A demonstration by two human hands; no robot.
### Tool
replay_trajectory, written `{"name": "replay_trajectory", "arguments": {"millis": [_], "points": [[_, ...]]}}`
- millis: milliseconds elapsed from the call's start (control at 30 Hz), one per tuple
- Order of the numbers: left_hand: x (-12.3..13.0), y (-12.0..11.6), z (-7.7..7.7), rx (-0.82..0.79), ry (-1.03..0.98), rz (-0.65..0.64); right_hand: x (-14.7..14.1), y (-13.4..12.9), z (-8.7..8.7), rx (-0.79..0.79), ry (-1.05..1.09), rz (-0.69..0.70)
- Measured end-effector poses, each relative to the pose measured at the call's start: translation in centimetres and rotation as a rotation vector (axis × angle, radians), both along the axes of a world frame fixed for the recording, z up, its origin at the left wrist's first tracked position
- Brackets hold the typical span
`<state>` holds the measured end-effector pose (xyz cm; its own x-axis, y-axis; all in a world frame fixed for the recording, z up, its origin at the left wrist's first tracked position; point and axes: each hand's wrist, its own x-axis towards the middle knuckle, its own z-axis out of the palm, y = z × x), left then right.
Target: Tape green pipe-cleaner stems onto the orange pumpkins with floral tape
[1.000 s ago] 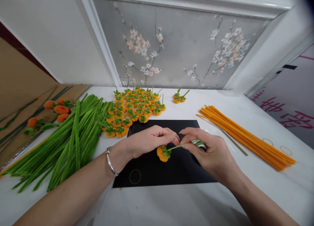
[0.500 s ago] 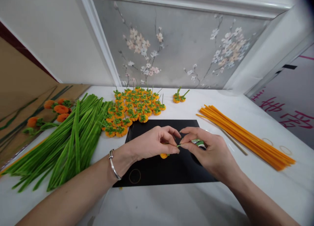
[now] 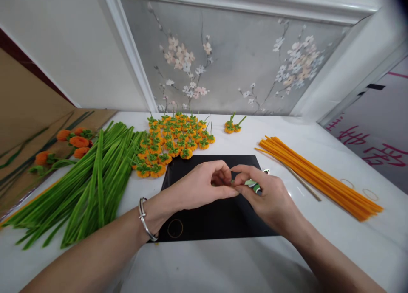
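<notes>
Over the black mat [image 3: 204,225] my two hands meet, fingertips touching. My left hand [image 3: 213,182], with a silver bracelet at the wrist, is closed in a pinch; its curled fingers hide what lies between them. My right hand [image 3: 261,191] pinches at the same spot, thumb against the left thumb tip. A small bit of green shows between the fingertips, too small to make out clearly. Just behind the right fingers lies a green and white object [image 3: 254,185], partly covered by that hand.
Green fuzzy stems [image 3: 98,187] lie at the left, with orange flowers [image 3: 79,142] beyond them. Many small orange-and-green pieces [image 3: 178,136] cluster behind the mat, two more [image 3: 233,125] apart. Orange stems [image 3: 318,178] and a thin stick [image 3: 304,183] lie at the right.
My hands have come closer together, and the left fingers have curled in more. The orange piece that showed under my left hand is now hidden.
</notes>
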<state>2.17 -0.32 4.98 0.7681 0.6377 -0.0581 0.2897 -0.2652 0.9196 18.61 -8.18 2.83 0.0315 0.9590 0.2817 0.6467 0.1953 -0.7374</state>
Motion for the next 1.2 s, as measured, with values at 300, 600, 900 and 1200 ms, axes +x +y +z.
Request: {"name": "replay_trajectory", "arguments": {"millis": [300,600,900,1200], "points": [[-0.5,0.7,0.5,-0.297,-0.107,-0.018,0.9,0.1,0.2,0.009,-0.023,0.070],[-0.7,0.8,0.3,-0.285,-0.068,0.022,0.9,0.3,0.1,-0.053,0.066,0.032],[0.0,0.3,-0.5,-0.426,-0.119,0.162,1.7,0.5,0.3,-0.016,0.068,0.016],[-0.6,1.5,-1.3,-0.662,-0.170,0.266,8.3,3.3,-2.7,-0.016,-0.327,0.072]]}}
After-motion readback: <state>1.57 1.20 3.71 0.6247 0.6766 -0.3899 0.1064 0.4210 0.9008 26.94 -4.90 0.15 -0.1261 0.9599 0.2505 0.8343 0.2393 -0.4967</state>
